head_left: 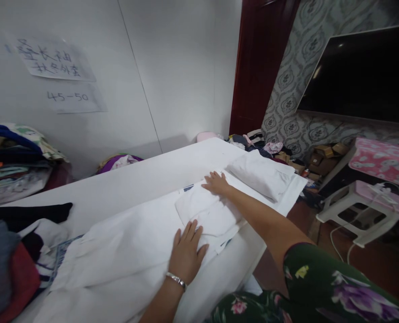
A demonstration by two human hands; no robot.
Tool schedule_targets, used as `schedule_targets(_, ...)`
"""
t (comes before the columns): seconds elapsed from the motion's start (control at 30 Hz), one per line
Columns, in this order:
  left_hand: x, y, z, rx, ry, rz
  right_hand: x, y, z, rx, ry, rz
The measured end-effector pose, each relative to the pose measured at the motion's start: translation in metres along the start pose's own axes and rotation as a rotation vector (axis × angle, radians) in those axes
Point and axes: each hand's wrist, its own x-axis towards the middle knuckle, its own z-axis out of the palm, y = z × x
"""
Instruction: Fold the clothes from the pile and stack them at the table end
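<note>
At the left end of the white table [118, 193], a heap of clothes [0, 264] covered much of the surface, with a black garment [34, 211] lying close to the far edge. Rightward, a bare strip of tabletop ran between the far edge and the white garment [125, 237], up toward the far right corner. The garment lay along the table, its left end against the heap, its right part folded over. The left hand [187, 251], a bracelet [177, 280] at its wrist, lay flat by the fold's left side, fingers spread and gripping nothing. The right hand [216, 183] rested on the fold's far side, fingers wide apart, also gripping nothing. Some bare tabletop showed between the fold and the near edge. A folded white bundle [260, 175] lay just beyond the right hand, leaving little room at the right end.

Around the table, a stack of clothes [14, 166] stood at the far left, below paper signs [54, 60]; a purple cloth [118, 162] showed behind the far edge. Past the right end lay a clothes pile [273, 147] and cardboard boxes [323, 159]. A plastic stool [354, 197] carrying a power strip [386, 193] stood apart from the near edge, and a television [361, 76] hung above.
</note>
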Motion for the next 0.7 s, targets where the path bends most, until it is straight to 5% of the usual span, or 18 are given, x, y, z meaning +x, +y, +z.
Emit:
schedule_targets(0.27, 0.001, 0.003, -0.003, -0.004, -0.025, -0.026, 0.004, 0.005, 0.023, -0.035, 0.012, 0.003)
schedule_targets(0.5, 0.001, 0.003, -0.003, -0.051, -0.004, -0.043, 0.005, 0.009, 0.003, 0.039, -0.051, 0.002)
schedule_targets(0.7, 0.001, 0.000, 0.001, -0.064, 0.046, -0.043, -0.037, 0.005, -0.015, 0.137, -0.012, -0.084)
